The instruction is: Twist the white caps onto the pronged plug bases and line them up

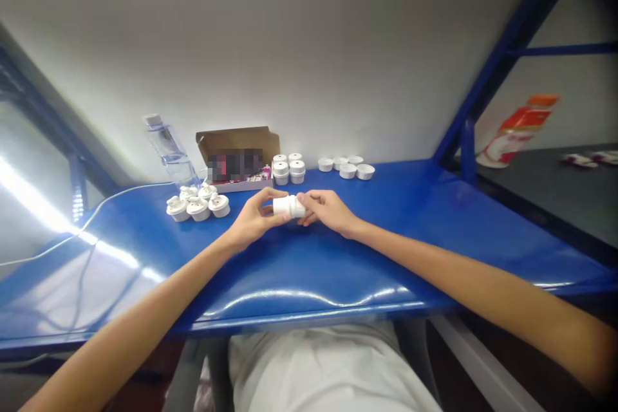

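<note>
Above the blue table (309, 264), a white cylindrical plastic housing (284, 206) lies sideways between both my hands. My left hand (258, 214) is closed round its left end, thumb below and fingers above. My right hand (326, 209) pinches the ringed right end, and its fingers hide part of that end. To the left stand several white round units (197, 207) with small parts on top. Behind my hands is a group of closed white housings (288, 168). Several shallow white cups (347, 168) sit farther right near the wall.
An open cardboard box (239, 185) with small items stands at the back, beside a tilted-looking clear bottle (171, 151). A white cable (103, 203) runs along the left. Blue frame posts (467, 151) rise at the sides. An orange-capped bottle (519, 132) stands on the dark surface at right.
</note>
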`<action>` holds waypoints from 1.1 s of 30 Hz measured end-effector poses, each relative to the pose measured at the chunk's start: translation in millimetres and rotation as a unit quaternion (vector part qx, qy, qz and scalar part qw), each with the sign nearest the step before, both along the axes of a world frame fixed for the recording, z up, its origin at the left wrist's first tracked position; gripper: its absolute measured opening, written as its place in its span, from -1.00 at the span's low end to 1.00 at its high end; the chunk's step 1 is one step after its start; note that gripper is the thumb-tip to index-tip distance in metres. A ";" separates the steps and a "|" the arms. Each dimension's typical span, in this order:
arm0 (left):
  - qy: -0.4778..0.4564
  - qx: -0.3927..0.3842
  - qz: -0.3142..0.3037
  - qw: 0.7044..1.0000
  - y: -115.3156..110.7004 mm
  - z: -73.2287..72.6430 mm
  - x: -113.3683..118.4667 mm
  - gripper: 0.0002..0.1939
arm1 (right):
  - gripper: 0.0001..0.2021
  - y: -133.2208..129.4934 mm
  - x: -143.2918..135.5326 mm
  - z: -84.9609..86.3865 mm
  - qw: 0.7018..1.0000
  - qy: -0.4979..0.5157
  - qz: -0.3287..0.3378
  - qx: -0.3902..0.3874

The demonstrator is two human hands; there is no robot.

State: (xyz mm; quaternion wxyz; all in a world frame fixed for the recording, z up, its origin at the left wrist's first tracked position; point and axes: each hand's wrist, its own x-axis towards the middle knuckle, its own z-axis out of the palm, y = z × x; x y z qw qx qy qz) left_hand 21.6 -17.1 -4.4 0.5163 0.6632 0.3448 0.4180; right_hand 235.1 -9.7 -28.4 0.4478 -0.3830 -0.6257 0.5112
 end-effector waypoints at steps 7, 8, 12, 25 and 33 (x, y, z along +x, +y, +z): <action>0.023 0.020 0.011 0.999 1.6 1.0 0.0 -0.46 | -0.53 -2.6 4.8 5.0 0.997 0.029 0.020 0.065; 0.026 0.021 0.011 0.999 1.8 1.6 -0.5 -0.45 | -0.51 -3.3 5.4 4.5 0.997 0.028 0.024 0.073; 0.036 0.008 0.017 0.999 1.8 6.1 -2.9 -0.42 | -0.54 -5.6 6.5 1.7 0.994 0.025 0.047 0.096; 0.027 0.017 0.028 0.999 -0.8 3.3 2.6 -0.47 | -0.48 -5.7 9.5 13.2 0.998 0.021 0.066 -0.006; 0.014 0.006 0.012 1.000 -0.6 1.5 1.9 -0.46 | -0.29 -1.9 22.2 17.8 0.997 -0.017 0.075 -0.027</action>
